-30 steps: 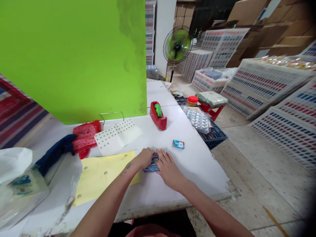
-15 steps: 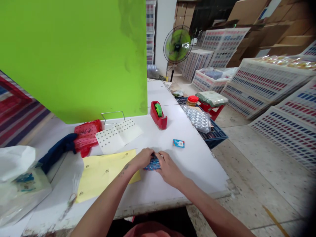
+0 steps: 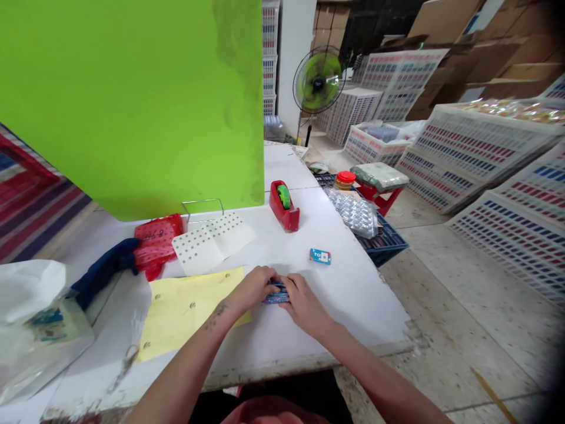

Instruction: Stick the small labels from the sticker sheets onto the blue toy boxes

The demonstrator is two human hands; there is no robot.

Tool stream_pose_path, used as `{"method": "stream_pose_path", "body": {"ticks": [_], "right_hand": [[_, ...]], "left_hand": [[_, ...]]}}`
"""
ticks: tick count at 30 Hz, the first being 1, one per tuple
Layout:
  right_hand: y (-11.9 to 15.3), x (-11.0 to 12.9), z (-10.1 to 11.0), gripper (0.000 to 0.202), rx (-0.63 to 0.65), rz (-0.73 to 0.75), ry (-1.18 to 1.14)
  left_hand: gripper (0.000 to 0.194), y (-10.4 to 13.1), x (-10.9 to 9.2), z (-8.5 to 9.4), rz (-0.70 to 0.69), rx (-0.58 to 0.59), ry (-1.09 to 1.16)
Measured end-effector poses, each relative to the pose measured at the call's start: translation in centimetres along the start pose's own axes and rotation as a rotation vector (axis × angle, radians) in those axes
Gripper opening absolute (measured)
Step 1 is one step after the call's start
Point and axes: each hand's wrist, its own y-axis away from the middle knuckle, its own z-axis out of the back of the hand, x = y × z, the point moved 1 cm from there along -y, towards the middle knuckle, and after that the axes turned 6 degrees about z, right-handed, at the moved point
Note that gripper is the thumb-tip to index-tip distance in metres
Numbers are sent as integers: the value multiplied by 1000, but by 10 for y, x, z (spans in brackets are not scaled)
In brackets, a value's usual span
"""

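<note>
Between my two hands, low over the white table, is a stack of small blue printed cards (image 3: 276,295). My left hand (image 3: 260,285) closes on its left side, with the fingers curled over the top. On the right side my right hand (image 3: 302,297) grips the same stack, thumb toward me. The fingers of both hands meet along the far edge and hide part of it. A single blue card (image 3: 320,256) marked "TO" lies flat on the table beyond my right hand, apart from it.
A red tape dispenser (image 3: 283,206) stands behind the hands. Left are a yellow sheet (image 3: 176,312), a dotted white sheet (image 3: 207,244), a red plastic packet (image 3: 156,241) and a plastic bag (image 3: 39,347). A green board (image 3: 132,106) rises behind. Right of the table is a dark blue crate (image 3: 388,244).
Both hands have shifted slightly, and the card stack between them now sits flatter, showing its layered edges. The lone card and the tape dispenser stay put.
</note>
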Motion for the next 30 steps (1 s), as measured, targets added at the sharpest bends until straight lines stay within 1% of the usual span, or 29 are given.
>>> {"method": "stream_pose_path", "body": {"ticks": [5, 10, 13, 15, 16, 19, 22, 25, 28, 30], "right_hand": [[1, 5, 4, 46, -3, 12, 10], [0, 11, 6, 41, 26, 47, 77], [1, 13, 3, 36, 59, 70, 133], [2, 13, 1, 33, 99, 70, 167], [2, 12, 1, 32, 125, 67, 181], [1, 13, 0, 37, 187, 50, 204], [-1, 14, 0, 52, 194, 30, 235], [-3, 14, 0, 62, 188, 35, 244], [-5, 15, 1, 62, 184, 46, 236], [-6, 17, 4, 60, 185, 40, 225]], "left_hand": [[23, 6, 7, 5, -6, 43, 76], [29, -8, 21, 0, 94, -5, 74], [23, -20, 27, -7, 113, 63, 52], [17, -26, 29, -10, 122, 123, 30], [17, -29, 30, -12, 131, 150, 17], [27, -34, 30, -15, 175, 214, -16], [30, -36, 31, -16, 208, 239, -24], [30, -34, 30, -15, 212, 228, -1], [28, -29, 28, -13, 193, 208, 65], [23, -23, 26, -11, 172, 180, 132]]}}
